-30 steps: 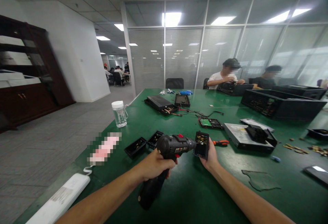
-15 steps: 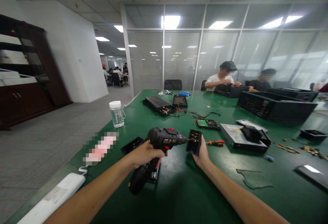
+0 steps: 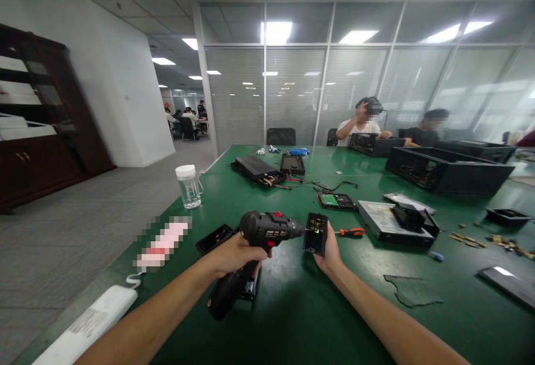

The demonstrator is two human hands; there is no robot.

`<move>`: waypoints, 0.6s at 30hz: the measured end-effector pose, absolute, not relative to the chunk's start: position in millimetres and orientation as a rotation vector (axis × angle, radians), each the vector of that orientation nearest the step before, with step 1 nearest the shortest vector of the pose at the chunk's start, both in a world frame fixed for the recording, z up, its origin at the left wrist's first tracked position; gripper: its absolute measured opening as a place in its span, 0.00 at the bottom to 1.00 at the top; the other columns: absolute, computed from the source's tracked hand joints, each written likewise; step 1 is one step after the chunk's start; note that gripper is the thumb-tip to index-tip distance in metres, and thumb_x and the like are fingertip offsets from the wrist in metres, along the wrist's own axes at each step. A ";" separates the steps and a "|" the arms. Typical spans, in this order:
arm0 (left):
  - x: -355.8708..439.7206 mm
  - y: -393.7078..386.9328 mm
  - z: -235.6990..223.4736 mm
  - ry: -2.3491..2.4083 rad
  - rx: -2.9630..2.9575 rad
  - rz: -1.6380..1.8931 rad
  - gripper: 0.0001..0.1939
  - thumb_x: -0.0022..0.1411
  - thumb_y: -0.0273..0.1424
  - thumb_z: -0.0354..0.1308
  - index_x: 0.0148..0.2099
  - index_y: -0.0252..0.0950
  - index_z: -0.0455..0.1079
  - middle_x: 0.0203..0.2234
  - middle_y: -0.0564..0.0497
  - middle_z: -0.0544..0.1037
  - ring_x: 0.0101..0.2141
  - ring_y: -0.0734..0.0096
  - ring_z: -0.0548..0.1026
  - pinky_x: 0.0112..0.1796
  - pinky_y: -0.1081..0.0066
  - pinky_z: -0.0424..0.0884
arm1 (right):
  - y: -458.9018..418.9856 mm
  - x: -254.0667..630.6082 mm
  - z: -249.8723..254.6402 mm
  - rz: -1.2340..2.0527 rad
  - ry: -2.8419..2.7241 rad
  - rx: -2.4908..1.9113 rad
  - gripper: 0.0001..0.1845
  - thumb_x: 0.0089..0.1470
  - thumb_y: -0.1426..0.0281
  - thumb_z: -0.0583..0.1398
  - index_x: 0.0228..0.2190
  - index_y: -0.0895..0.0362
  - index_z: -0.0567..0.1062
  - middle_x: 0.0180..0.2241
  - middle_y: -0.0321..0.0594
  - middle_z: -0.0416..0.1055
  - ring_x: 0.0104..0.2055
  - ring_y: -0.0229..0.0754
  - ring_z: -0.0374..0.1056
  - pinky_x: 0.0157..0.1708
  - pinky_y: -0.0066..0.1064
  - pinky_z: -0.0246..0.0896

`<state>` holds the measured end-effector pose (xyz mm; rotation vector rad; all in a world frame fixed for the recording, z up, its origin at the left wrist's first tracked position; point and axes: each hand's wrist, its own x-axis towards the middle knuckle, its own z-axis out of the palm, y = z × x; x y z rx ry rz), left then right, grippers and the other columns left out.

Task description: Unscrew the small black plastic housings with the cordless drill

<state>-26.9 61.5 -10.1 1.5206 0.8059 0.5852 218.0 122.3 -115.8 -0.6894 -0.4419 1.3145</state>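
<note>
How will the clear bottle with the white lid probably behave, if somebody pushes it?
The bottle may tip if pushed high up, since it stands upright and is taller than wide. Its clear wall looks smooth, so it could feel slippery. It probably keeps its shape, as the sides look straight and rigid.

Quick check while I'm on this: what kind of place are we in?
Probably an office room used for hands-on electronics work: a glass partition lines the far side, a large open black case sits on the green table, and the left hand grips a power drill.
</note>
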 end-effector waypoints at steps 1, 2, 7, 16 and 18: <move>-26.6 61.6 -9.9 0.806 1.508 0.586 0.10 0.47 0.28 0.52 0.34 0.30 0.66 0.15 0.54 0.67 0.18 0.75 0.65 0.23 0.73 0.61 | 122.8 218.3 -116.2 1.313 -0.440 -0.693 0.18 0.46 0.54 0.55 0.29 0.56 0.72 0.23 0.36 0.71 0.23 0.39 0.67 0.22 0.30 0.62; -26.4 61.7 -9.7 0.807 1.499 0.585 0.10 0.47 0.28 0.52 0.34 0.30 0.66 0.15 0.54 0.67 0.18 0.75 0.65 0.23 0.73 0.61 | 123.3 218.6 -116.6 1.307 -0.438 -0.695 0.18 0.46 0.54 0.55 0.29 0.56 0.72 0.23 0.36 0.71 0.23 0.39 0.67 0.22 0.30 0.62; -26.6 63.0 -10.9 0.827 1.494 0.583 0.09 0.47 0.28 0.52 0.33 0.31 0.66 0.15 0.54 0.67 0.18 0.75 0.65 0.23 0.73 0.61 | 124.4 218.9 -118.0 1.303 -0.420 -0.687 0.17 0.45 0.55 0.56 0.29 0.56 0.72 0.23 0.34 0.71 0.23 0.39 0.67 0.22 0.30 0.62; -26.5 64.1 -13.7 0.844 1.482 0.582 0.09 0.47 0.28 0.52 0.32 0.31 0.66 0.15 0.54 0.68 0.17 0.75 0.65 0.23 0.73 0.61 | 121.5 218.1 -115.2 1.321 -0.404 -0.709 0.18 0.45 0.54 0.56 0.29 0.55 0.72 0.23 0.35 0.71 0.23 0.39 0.67 0.22 0.30 0.62; -26.2 63.2 -12.4 0.854 1.477 0.587 0.08 0.46 0.28 0.52 0.32 0.31 0.66 0.15 0.54 0.68 0.17 0.75 0.65 0.23 0.73 0.61 | 121.2 218.0 -114.7 1.321 -0.412 -0.708 0.18 0.45 0.54 0.56 0.29 0.55 0.72 0.23 0.35 0.71 0.23 0.39 0.67 0.22 0.30 0.62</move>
